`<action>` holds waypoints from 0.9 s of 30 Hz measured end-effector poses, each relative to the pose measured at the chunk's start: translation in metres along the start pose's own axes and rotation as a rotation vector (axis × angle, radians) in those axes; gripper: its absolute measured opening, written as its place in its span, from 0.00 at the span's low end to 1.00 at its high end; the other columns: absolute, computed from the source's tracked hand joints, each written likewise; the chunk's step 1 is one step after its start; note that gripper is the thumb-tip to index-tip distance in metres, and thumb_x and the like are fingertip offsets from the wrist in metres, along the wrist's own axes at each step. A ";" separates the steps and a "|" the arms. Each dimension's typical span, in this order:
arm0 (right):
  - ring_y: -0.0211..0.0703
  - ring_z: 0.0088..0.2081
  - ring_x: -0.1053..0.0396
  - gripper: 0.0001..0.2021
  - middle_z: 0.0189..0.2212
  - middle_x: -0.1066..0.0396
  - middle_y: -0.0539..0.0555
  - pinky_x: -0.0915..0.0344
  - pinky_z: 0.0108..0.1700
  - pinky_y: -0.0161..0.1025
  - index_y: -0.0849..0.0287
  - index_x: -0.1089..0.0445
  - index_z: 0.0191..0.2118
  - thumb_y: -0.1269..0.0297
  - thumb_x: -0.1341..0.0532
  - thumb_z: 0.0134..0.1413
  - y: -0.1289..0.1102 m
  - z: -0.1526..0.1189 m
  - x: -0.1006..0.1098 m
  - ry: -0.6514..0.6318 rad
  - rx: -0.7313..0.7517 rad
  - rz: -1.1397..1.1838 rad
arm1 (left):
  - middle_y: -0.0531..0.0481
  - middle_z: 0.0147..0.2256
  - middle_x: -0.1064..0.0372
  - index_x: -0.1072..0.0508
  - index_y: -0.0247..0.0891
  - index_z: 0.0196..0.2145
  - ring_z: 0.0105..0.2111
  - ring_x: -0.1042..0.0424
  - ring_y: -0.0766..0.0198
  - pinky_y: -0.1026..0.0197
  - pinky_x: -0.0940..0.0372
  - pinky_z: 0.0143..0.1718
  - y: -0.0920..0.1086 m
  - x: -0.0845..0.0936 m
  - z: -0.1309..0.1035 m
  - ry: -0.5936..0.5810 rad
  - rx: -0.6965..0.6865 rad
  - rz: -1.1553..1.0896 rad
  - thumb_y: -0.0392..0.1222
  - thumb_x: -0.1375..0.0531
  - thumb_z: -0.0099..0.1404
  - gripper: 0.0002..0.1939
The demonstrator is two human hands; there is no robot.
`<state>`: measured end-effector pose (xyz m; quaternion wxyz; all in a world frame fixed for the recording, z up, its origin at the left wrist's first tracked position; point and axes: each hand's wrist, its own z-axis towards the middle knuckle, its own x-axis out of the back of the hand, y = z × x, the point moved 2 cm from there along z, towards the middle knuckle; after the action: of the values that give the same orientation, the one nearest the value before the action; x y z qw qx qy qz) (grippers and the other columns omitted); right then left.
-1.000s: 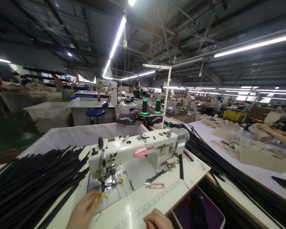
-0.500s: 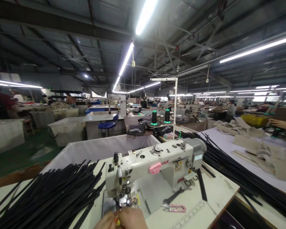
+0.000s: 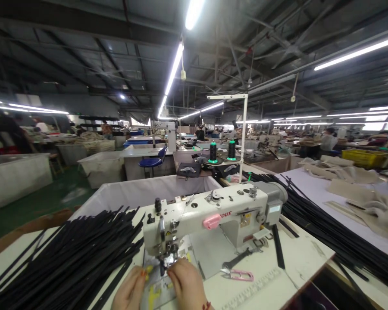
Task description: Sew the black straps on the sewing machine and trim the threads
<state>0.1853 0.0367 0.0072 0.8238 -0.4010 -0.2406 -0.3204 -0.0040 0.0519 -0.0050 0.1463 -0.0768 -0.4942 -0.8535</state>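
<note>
A white sewing machine with a pink clip on its arm stands on the table. Just left of its needle area, my left hand has its fingers pinched together beside a small yellow piece; what they hold is too small to tell. My right hand is at the front of the presser foot, its thumb and fingertips together on something hidden. A gap separates the two hands over the metal plate.
Black strips are piled left of the machine, and more run along the right. Pink-handled snips and a dark wrench lie right of my right hand. Behind are a white-lined bin and two black thread spools.
My hands, close together before, have moved apart, the left one leftward and the right one slightly up. The camera view has shifted a little.
</note>
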 end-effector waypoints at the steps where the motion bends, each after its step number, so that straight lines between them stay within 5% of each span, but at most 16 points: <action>1: 0.42 0.36 0.27 0.09 0.32 0.24 0.50 0.34 0.38 0.35 0.52 0.29 0.35 0.70 0.45 0.58 -0.002 0.001 0.004 -0.002 -0.024 0.032 | 0.46 0.34 0.26 0.23 0.39 0.37 0.37 0.26 0.55 0.61 0.29 0.37 0.001 0.000 0.001 0.031 -0.004 0.023 0.56 0.44 0.65 0.19; 4: 0.43 0.38 0.27 0.10 0.35 0.24 0.52 0.34 0.41 0.36 0.53 0.28 0.37 0.67 0.47 0.61 -0.003 0.004 0.012 -0.025 -0.072 0.103 | 0.43 0.40 0.27 0.25 0.38 0.41 0.40 0.27 0.54 0.57 0.30 0.40 0.003 0.001 0.003 0.137 -0.011 0.134 0.52 0.45 0.65 0.17; 11: 0.45 0.39 0.27 0.13 0.37 0.23 0.53 0.35 0.42 0.38 0.53 0.27 0.38 0.61 0.50 0.63 0.006 0.007 0.013 -0.052 -0.207 0.150 | 0.42 0.48 0.31 0.27 0.38 0.43 0.50 0.32 0.53 0.48 0.37 0.53 -0.003 -0.004 0.001 0.108 -0.013 0.364 0.38 0.47 0.66 0.12; 19: 0.47 0.40 0.28 0.15 0.37 0.23 0.54 0.37 0.41 0.39 0.55 0.27 0.38 0.59 0.51 0.63 0.012 0.010 0.019 -0.049 -0.338 0.105 | 0.44 0.52 0.32 0.27 0.39 0.47 0.54 0.36 0.52 0.46 0.43 0.58 -0.002 -0.009 0.018 -0.163 -0.104 0.604 0.32 0.46 0.62 0.17; 27: 0.48 0.38 0.29 0.16 0.35 0.23 0.55 0.39 0.39 0.39 0.57 0.28 0.36 0.59 0.52 0.63 0.015 0.014 0.020 -0.057 -0.361 0.085 | 0.45 0.49 0.29 0.26 0.38 0.44 0.53 0.35 0.53 0.50 0.42 0.56 -0.012 -0.022 0.046 -0.376 -0.149 0.531 0.31 0.47 0.61 0.15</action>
<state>0.2078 0.0485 0.0198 0.7441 -0.5611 -0.1852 -0.3117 0.0120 0.1010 0.0021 0.2639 -0.3694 -0.4116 -0.7902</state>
